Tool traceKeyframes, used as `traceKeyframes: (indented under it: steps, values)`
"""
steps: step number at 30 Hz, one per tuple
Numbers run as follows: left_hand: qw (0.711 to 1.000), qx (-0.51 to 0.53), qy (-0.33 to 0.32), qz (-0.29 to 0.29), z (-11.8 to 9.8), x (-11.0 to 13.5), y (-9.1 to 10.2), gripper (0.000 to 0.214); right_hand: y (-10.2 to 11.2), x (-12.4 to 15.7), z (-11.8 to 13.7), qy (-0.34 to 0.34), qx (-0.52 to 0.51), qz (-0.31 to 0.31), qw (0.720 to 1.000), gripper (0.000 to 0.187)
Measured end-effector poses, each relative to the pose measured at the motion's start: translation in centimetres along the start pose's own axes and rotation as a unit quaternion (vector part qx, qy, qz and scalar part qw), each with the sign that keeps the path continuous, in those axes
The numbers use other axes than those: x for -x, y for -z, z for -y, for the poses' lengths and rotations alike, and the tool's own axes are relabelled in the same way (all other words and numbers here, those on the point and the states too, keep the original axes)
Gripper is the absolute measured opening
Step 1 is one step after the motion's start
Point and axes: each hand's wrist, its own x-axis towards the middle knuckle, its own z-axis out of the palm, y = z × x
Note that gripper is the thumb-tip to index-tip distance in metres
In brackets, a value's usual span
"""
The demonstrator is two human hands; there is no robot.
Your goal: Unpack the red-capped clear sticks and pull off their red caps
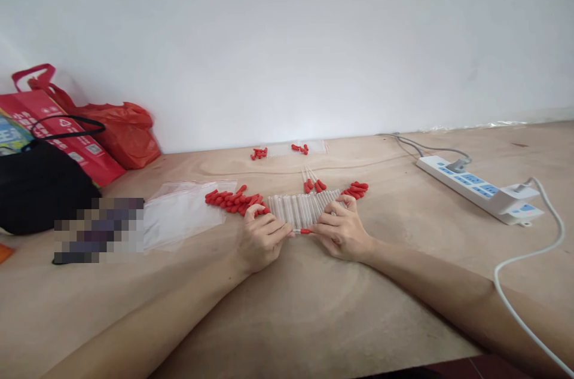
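Observation:
My left hand (266, 240) is closed around a thin glass dropper tube (296, 231), most of which its fingers hide. Pinched in my right hand (341, 229) is a red rubber bulb (305, 231), which meets the tube's end between the two hands. Just beyond them, a row of clear glass tubes (293, 210) lies side by side. Loose red bulbs (233, 201) are heaped beside my left hand, with a smaller heap of bulbs (356, 189) past my right fingers. Several droppers with bulbs fitted (320, 186) lie behind the row.
Clear zip bags (183, 214) lie at left, near a black bag (45, 188) and red bags (121, 131). More bagged red-topped droppers (278, 150) rest by the wall. At right is a power strip (479, 188), its white cable (515, 259) crossing above my right forearm.

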Motion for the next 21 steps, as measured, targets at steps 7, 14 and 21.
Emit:
traceKeyframes:
  steps: [7,14,21]
  values:
    - [0.999,-0.004,0.021,-0.027,1.5,1.1,0.1,0.012,1.0,0.9,-1.3,-0.035,-0.017,-0.01,0.999,0.018]
    - [0.995,0.021,0.095,-0.006,2.6,2.2,-0.1,0.018,1.9,0.6,-4.7,-0.237,-0.039,-0.106,0.965,0.023]
    - [0.992,0.058,0.111,0.016,2.1,-0.8,-1.9,0.032,2.5,1.2,-8.8,-0.391,0.003,-0.117,0.913,0.029]
